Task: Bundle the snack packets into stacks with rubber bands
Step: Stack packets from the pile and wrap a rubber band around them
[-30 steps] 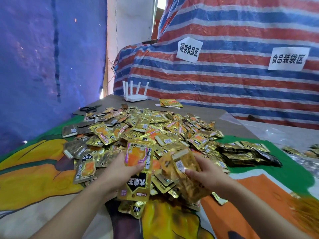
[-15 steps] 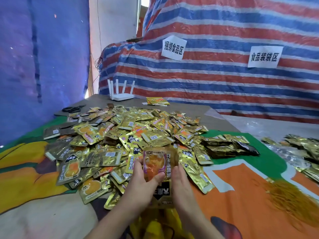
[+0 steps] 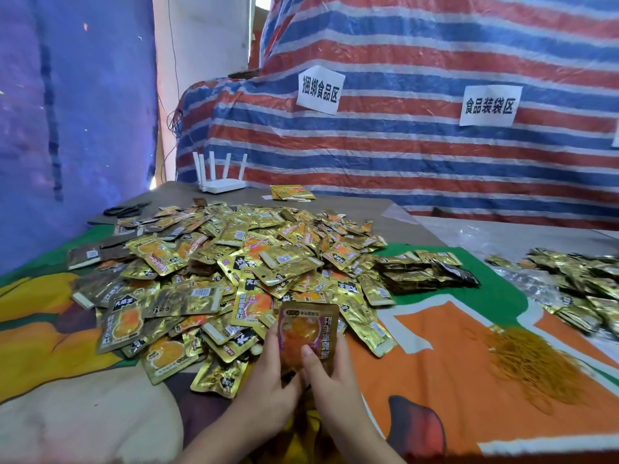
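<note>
Gold foil snack packets (image 3: 306,333) now squared into one upright stack, where half second ago hands were only closing together; next likely banding. Stack sits between left hand (image 3: 268,393) and right hand (image 3: 330,385), both gripping lower edges, thumbs on front; count unclear. Rubber bands (image 3: 532,366) heaped right; loose packet pile (image 3: 234,262) behind.

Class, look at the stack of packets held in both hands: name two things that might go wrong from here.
1. Both hands, left hand and right hand, grip the held stack. The rubber bands lie apart to the right, so freeing a hand to fetch one may let the glossy packets fan out.
2. The stack is held right beside the loose pile; dropped packets could mix back in.
</note>
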The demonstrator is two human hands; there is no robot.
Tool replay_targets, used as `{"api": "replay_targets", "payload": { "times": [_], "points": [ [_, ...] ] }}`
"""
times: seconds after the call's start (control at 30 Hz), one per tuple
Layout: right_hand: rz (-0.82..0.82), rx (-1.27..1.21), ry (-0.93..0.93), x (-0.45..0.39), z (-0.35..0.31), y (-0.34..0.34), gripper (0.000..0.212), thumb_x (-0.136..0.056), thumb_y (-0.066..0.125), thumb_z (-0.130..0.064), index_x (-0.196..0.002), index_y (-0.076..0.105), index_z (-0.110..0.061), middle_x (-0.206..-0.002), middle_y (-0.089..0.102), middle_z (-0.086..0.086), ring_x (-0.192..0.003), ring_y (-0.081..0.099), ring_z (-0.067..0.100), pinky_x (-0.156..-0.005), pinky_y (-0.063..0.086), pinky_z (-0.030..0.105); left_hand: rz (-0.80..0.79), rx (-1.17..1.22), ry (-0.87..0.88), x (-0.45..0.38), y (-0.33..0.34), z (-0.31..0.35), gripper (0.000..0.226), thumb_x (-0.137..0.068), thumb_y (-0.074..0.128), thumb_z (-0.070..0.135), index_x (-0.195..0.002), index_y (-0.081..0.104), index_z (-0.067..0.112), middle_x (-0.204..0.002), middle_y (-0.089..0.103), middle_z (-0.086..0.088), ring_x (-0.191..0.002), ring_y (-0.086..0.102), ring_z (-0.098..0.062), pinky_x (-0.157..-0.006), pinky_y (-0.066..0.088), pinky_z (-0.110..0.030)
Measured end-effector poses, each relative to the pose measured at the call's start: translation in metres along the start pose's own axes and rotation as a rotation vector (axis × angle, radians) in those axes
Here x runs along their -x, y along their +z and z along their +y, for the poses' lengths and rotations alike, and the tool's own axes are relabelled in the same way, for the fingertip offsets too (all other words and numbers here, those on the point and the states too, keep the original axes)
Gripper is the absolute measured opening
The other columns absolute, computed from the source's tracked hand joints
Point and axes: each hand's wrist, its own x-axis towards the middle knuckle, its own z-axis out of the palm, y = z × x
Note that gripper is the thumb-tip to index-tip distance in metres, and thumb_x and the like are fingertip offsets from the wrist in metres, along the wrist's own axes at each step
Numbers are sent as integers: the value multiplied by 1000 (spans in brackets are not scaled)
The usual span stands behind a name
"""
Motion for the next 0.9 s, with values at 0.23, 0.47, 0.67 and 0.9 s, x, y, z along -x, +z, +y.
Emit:
{"api": "replay_targets", "payload": {
  "times": [0.23, 0.47, 0.67, 0.9],
  "points": [
    [-36, 17, 34, 5, 2, -1, 52, -81, 66, -44, -128, 45, -41, -124, 64, -11, -112, 63, 2, -87, 52, 18, -14, 23, -28, 2, -2, -7, 62, -90, 65, 34, -139, 30, 46, -127, 54, 31, -118, 51, 12, -102, 44, -19],
    [-104, 67, 8, 6, -1, -9, 47, -98, 59, -13, -134, 41, -36, -132, 60, -5, -120, 59, 5, -100, 48, 25, -25, 14, -42, -3, -1, -8, 71, -90, 63, 29, -147, 21, 36, -132, 52, 20, -119, 53, 4, -103, 44, -22],
    [-130, 21, 55, 11, -11, -11, 47, -100, 50, 1, -137, 41, -27, -131, 62, -1, -117, 62, 9, -104, 49, 30, 34, 52, -48, -2, 0, -12, 61, -87, 72, 20, -133, 38, 39, -115, 63, 30, -110, 58, 9, -95, 47, -18],
    [-116, 182, -17, 10, -11, -11, 41, -93, 59, -38, -132, 50, -37, -129, 57, -9, -120, 54, 0, -101, 45, 22, 36, 105, -115, -4, 0, -14, 55, -83, 77, 13, -120, 50, 42, -110, 68, 26, -107, 63, 2, -94, 48, -23]
  ]
}}
